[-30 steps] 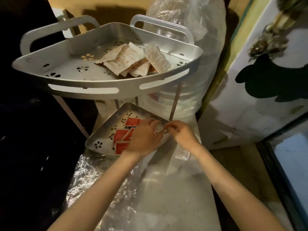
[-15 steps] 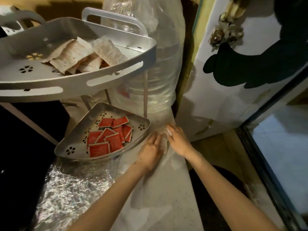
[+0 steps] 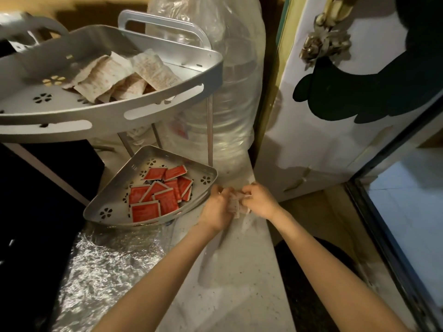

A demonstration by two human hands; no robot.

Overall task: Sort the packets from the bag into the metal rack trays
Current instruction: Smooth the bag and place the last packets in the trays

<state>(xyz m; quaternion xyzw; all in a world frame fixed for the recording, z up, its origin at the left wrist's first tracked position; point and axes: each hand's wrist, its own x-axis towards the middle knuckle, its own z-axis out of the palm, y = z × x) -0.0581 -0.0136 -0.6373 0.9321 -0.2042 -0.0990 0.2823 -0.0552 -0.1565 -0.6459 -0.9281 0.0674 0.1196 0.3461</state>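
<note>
Both hands lifted, pinching crinkled pale packets

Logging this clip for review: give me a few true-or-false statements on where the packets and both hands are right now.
1. The red packets lie in the lower tray. True.
2. The upper tray holds red packets. False: it holds pale packets.
3. Both hands are at a pale packet beside the lower tray. True: left hand and right hand hold it together.
4. The left hand is inside the lower tray. False: it is outside the rim, over the counter.
</note>
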